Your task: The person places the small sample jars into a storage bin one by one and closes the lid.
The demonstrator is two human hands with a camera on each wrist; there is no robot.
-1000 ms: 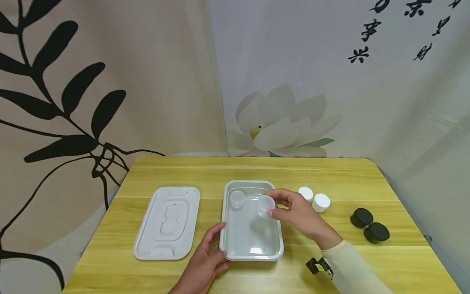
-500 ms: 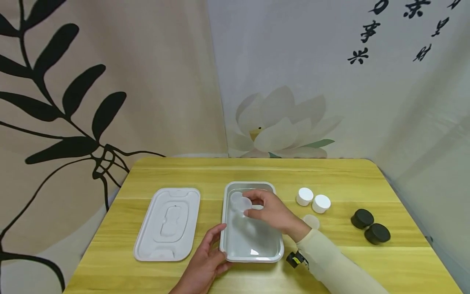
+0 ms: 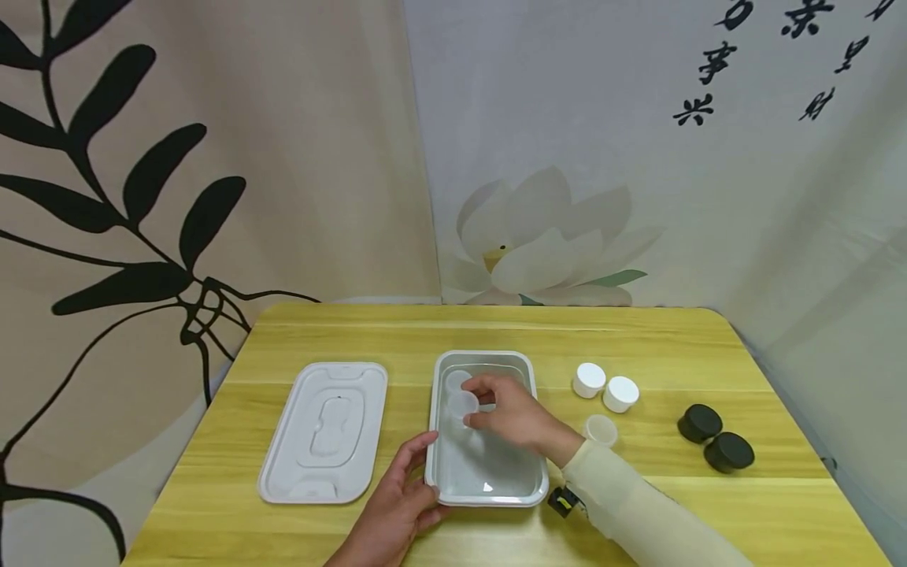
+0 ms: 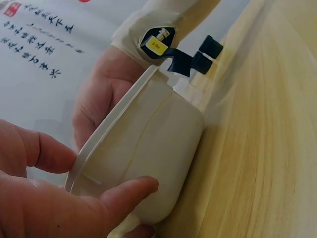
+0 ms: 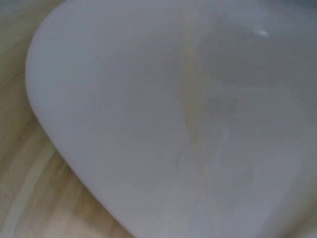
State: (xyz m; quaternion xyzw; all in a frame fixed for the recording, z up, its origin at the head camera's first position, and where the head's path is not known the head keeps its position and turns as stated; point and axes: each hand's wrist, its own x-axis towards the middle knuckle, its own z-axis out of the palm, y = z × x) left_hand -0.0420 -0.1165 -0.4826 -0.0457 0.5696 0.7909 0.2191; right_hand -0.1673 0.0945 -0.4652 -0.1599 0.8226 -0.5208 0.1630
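A small translucent cup (image 3: pixel 463 405) sits pinched in the fingertips of the right hand (image 3: pixel 512 413), low over the left half of the white tray (image 3: pixel 538 465) at the centre of the head view; half a second ago the same cup was held a little higher and nearer the tray's far end, and a second ago it was over the tray's right side. The cup is clear plastic, round and shallow, its rim tipped toward the camera. Just above it in the frame, a second clear cup (image 3: pixel 457 379) stands in the tray's far-left corner. The left hand (image 3: pixel 397 504) has stayed at the tray's near-left corner, thumb and fingers curled around the rim; the left wrist view shows the thumb (image 4: pixel 130 191) pressed on the tray's outer wall. A third clear cup (image 3: pixel 601 430), hidden by the arm a second ago, lies on the yellow worktop (image 3: pixel 708 512) just right of the tray. Two white-lidded jars (image 3: pixel 605 387) stand further right, and two black jars (image 3: pixel 714 437) near the right edge. The tray's lid (image 3: pixel 326 429) lies flat to the left.
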